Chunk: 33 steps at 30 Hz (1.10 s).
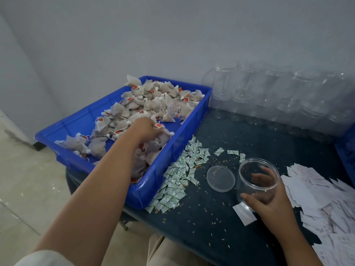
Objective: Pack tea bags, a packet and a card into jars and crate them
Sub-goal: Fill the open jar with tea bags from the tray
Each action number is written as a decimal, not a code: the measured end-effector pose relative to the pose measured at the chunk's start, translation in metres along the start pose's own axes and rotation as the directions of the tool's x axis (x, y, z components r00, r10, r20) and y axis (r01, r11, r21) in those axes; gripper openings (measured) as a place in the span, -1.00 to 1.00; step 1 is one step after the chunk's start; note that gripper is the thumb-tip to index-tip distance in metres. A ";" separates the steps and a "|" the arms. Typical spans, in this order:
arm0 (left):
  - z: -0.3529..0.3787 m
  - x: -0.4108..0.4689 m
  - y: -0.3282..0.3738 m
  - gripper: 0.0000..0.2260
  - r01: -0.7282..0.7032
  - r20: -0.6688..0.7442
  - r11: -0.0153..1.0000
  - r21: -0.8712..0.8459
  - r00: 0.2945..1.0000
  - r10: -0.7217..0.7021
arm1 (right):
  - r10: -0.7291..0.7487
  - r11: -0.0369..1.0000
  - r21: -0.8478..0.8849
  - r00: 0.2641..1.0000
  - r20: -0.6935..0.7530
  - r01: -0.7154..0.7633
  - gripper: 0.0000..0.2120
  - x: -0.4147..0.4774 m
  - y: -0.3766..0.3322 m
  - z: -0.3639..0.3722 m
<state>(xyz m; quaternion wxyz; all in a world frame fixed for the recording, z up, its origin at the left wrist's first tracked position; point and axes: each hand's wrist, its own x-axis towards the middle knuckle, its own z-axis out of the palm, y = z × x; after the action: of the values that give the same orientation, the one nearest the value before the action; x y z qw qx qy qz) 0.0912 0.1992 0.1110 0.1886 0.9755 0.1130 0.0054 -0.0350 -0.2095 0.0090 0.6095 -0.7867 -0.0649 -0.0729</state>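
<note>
At a dark-topped bench (259,139) set against a pale wall, a person's left hand (146,129) reaches into a blue crate (148,191) heaped with tea bags (153,100). Its grip is curled down into the pile and closed on a bunch of them, with one red tag showing at the fingertips. A small clear cup (173,109) lies on its side among the bags toward the crate's far end. To the right, the right hand (269,200) holds an open-mouthed clear jar (257,169) standing on the bench, thumb across the near wall and fingers visible through the plastic on the far side. The jar's lid (221,178) lies flat just beside it, between the jar and a drift of small green-and-white packets (180,169) strewn along the crate's outer wall. A white slip (245,215) lies on the bench at the jar's base, partly under the hand. Loose white cards (317,198) are spread in a heap at the right edge. Rows of empty clear jars (269,96) are stacked along the wall behind, and grains (211,217) are scattered across the bench top.
</note>
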 end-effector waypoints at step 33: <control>0.105 -0.087 0.129 -0.66 -0.202 -0.068 0.876 -0.438 0.979 0.192 | 0.084 0.995 0.064 0.995 -0.046 -0.081 -0.14 0.003 0.005 -0.008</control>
<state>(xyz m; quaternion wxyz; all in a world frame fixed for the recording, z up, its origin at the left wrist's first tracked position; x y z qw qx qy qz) 0.0402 0.0247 0.0639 0.4024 0.9133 0.0110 0.0612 -0.0319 -0.2188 0.0071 0.6374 -0.7676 -0.0197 -0.0648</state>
